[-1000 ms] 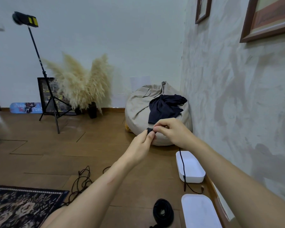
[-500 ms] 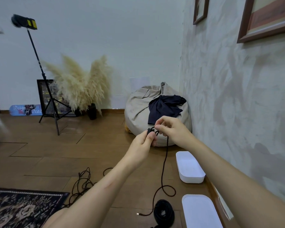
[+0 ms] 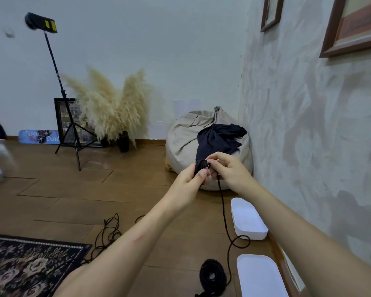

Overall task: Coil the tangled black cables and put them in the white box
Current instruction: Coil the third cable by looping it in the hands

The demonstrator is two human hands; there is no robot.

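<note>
Tangled black cable [image 3: 107, 234] lies on the floor at 7 o'clock from the hands. Left hand [image 3: 189, 181] grips a small black coil [image 3: 200, 165]. Right hand [image 3: 230, 171] pinches its strand [image 3: 224, 213], which hangs toward 6 o'clock. Coiled bundle [image 3: 212, 275] rests on the floor outside both containers. White box [image 3: 255, 232] sits at 5 o'clock, with the strand's loop beside its near wall. White tray [image 3: 263, 281] lies below it.

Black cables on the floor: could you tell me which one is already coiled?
The bundle beside the nearer white tray; the cable by the rug sprawls loose.
</note>
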